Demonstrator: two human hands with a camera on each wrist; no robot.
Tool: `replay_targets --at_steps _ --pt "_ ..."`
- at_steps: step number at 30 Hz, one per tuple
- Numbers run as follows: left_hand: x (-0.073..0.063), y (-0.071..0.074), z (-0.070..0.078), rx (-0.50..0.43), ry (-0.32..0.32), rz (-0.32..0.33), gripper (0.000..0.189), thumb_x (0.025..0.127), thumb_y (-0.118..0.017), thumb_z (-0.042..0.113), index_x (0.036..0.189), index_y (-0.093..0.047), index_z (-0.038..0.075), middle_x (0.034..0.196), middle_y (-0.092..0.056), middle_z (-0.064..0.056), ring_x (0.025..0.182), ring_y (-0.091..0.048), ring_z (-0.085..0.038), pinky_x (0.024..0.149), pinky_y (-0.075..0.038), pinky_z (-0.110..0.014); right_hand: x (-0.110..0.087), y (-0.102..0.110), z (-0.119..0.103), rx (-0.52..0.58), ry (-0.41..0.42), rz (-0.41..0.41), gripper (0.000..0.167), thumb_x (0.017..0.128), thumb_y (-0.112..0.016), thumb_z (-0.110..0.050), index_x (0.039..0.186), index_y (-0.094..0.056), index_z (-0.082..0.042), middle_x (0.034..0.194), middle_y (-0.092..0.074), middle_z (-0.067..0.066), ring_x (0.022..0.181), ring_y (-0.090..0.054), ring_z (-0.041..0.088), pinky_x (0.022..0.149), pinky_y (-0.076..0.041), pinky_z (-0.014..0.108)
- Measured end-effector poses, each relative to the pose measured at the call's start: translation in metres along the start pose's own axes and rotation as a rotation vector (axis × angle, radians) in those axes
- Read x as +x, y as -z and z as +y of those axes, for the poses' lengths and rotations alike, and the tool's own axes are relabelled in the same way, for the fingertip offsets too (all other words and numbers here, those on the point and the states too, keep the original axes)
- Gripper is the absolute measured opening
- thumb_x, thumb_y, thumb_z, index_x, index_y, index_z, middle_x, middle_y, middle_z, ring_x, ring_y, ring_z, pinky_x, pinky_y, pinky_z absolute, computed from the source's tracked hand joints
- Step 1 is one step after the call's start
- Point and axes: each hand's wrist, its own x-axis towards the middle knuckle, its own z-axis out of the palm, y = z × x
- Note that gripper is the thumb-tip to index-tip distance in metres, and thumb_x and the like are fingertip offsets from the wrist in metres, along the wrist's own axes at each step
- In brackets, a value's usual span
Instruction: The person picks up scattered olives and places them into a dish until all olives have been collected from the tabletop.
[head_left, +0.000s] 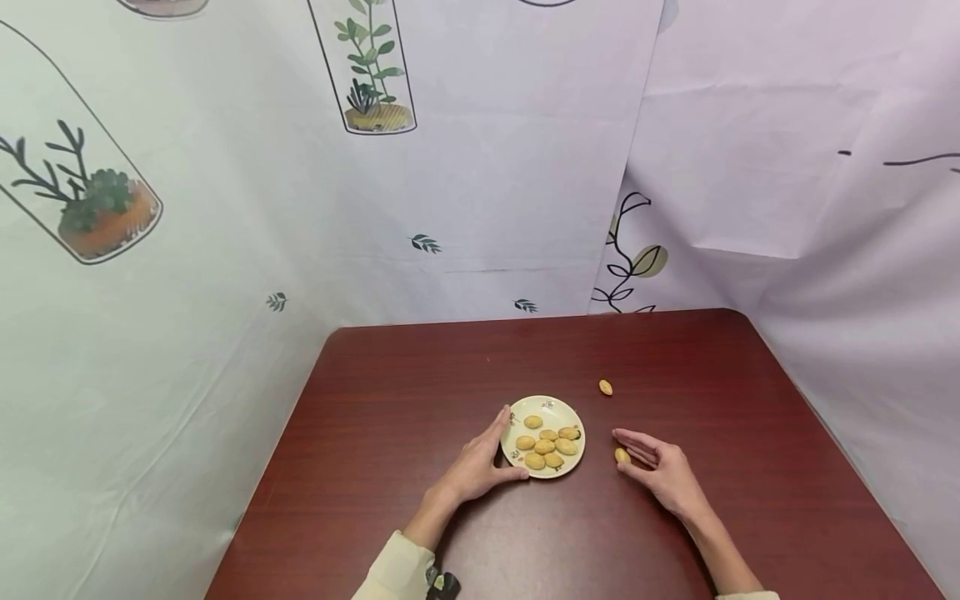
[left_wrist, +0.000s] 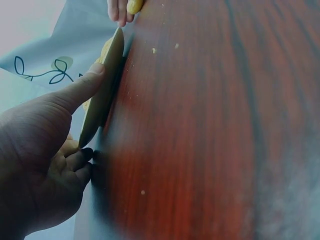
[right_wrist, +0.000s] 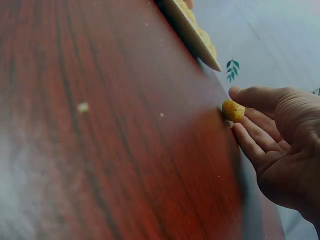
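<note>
A small cream plate point(head_left: 519, 421) with a floral pattern sits on the dark red-brown table, bearing several small yellow oval pieces. My left hand point(head_left: 475, 468) holds it by the left rim. In the left wrist view the thumb point(left_wrist: 92, 75) lies over the edge and the other fingers are at its far side. Right of the plate, my right hand point(head_left: 665, 475) has its thumb and fairly straight fingers apart around one yellow oval piece point(right_wrist: 233, 110). That piece seems to lie on the table. Another yellow oval piece point(head_left: 605, 387) lies farther back.
The table point(head_left: 420, 375) meets patterned white cloth point(head_left: 495, 192) at the back and sides. Light crumbs point(right_wrist: 83, 107) are scattered on the wood. A dark device point(head_left: 442, 583) sits at the left wrist, by the pale sleeve.
</note>
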Motion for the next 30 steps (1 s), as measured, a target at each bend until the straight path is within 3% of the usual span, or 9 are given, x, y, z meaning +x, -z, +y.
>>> replay_targets --at_steps 10,16,25,30 --pt "0.0006 -0.0001 -0.0014 0.002 0.001 0.0 0.114 0.09 -0.085 0.049 0.171 -0.016 0.006 0.176 -0.021 -0.011 0.156 -0.033 -0.03 0.121 -0.034 -0.058 0.0012 -0.002 0.0011 -0.141 0.02 0.036 0.041 0.085 -0.082 0.012 0.125 -0.074 0.006 0.121 -0.075 0.023 0.112 -0.072 0.014 0.087 -0.054 0.013" --pt "0.0004 -0.0009 -0.0013 0.013 0.009 -0.004 0.114 0.09 -0.085 0.049 0.171 -0.016 0.007 0.176 -0.02 -0.011 0.156 -0.032 -0.028 0.121 -0.034 -0.057 0.0022 -0.0025 0.0015 -0.139 0.017 0.062 0.033 0.087 -0.083 0.008 0.119 -0.078 0.002 0.115 -0.078 0.02 0.106 -0.073 0.009 0.084 -0.055 0.013" --pt "0.0012 -0.0005 -0.0001 0.01 0.005 0.003 0.115 0.089 -0.085 0.048 0.171 -0.017 0.006 0.176 -0.021 -0.01 0.155 -0.034 -0.029 0.12 -0.035 -0.056 0.0038 -0.003 -0.0006 -0.175 -0.005 0.094 0.029 0.088 -0.083 0.002 0.117 -0.081 -0.001 0.113 -0.079 0.017 0.105 -0.076 0.018 0.082 -0.055 0.011" --pt "0.0007 -0.0005 0.0001 0.007 0.005 0.003 0.114 0.089 -0.085 0.048 0.171 -0.017 0.006 0.176 -0.021 -0.011 0.155 -0.034 -0.029 0.121 -0.035 -0.056 0.0035 -0.0032 0.0001 -0.175 -0.01 0.1 0.028 0.089 -0.083 0.001 0.117 -0.081 -0.001 0.113 -0.079 0.018 0.103 -0.076 0.016 0.08 -0.055 0.011"
